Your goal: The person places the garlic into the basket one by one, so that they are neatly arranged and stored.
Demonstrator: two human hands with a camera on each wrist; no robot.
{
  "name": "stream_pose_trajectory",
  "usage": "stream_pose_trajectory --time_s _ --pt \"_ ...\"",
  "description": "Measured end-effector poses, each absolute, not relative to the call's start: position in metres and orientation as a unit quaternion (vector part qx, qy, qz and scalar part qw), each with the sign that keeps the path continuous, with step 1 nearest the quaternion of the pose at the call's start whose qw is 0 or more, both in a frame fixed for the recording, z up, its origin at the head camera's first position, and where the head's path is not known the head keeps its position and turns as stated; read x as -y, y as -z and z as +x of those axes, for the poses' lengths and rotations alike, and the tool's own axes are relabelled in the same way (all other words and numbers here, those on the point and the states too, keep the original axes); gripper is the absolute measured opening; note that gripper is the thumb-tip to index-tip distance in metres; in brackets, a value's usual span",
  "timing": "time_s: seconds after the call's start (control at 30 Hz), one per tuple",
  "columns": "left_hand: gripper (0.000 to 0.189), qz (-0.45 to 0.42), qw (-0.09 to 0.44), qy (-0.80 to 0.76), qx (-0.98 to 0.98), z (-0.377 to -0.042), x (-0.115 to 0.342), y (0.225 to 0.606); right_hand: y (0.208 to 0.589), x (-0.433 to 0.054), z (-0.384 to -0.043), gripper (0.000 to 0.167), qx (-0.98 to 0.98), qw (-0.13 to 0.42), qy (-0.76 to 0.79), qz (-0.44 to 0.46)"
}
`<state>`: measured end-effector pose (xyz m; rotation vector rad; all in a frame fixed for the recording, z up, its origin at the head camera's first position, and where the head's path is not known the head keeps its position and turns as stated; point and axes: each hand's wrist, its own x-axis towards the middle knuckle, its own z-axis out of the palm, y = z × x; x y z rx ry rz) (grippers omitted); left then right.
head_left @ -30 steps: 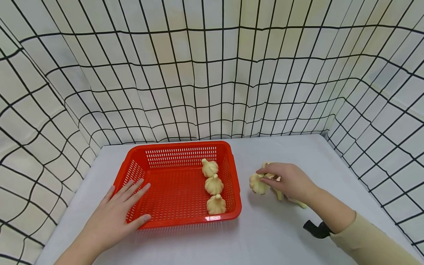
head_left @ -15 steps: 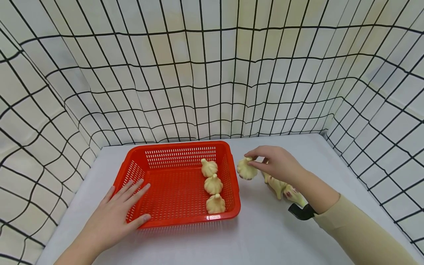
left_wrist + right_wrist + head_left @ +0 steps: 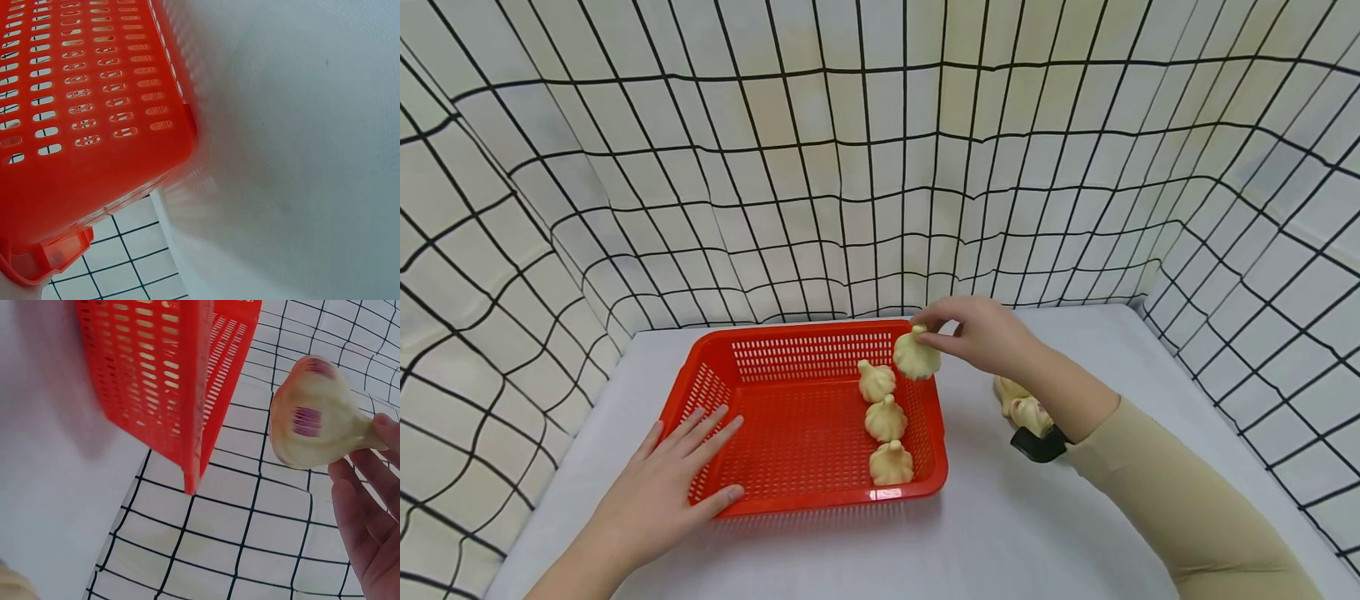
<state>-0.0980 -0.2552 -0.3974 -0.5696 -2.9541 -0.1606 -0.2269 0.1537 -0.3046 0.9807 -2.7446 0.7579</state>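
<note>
My right hand (image 3: 981, 333) pinches a garlic bulb (image 3: 917, 354) by its stem, above the right rim of the red plastic basket (image 3: 790, 504). Purple streaks mark the held bulb in the right wrist view, and the thumb and fingertips (image 3: 342, 472) meet at its neck. Inside the basket, three pale garlic bulbs (image 3: 886, 419) line up along the right side. The left hand (image 3: 658, 483) lies with fingers spread over the basket's left front corner, and the thumb is on the front rim.
More garlic bulbs (image 3: 1028, 408) lie on the white table (image 3: 992, 533) to the right, partly hidden by the right forearm. A black strap (image 3: 1039, 444) shows at the right wrist. Black netting (image 3: 865, 200) over white cloth surrounds the table at the back and sides.
My right hand has lifted a garlic bulb off the table on the right and carried it left and up to the basket's right rim. The left hand has stayed in place.
</note>
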Motion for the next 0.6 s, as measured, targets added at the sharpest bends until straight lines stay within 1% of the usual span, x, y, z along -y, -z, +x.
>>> stream_pose_trajectory --time_s 0.23,0.47,0.6 --pt "0.084 -0.191 0.066 0.054 0.978 -0.098 0.256 0.398 0.295 -0.123 -0.237 0.023 0.906 0.044 -0.246 0.342" --pt "0.083 -0.189 0.064 0.058 0.978 -0.098 0.255 0.396 0.294 -0.093 -0.247 0.024 0.909 0.001 -0.24 0.342" --pt "0.083 -0.188 0.065 0.057 0.978 -0.097 0.255 0.396 0.297 -0.078 -0.254 0.021 0.908 -0.018 -0.233 0.348"
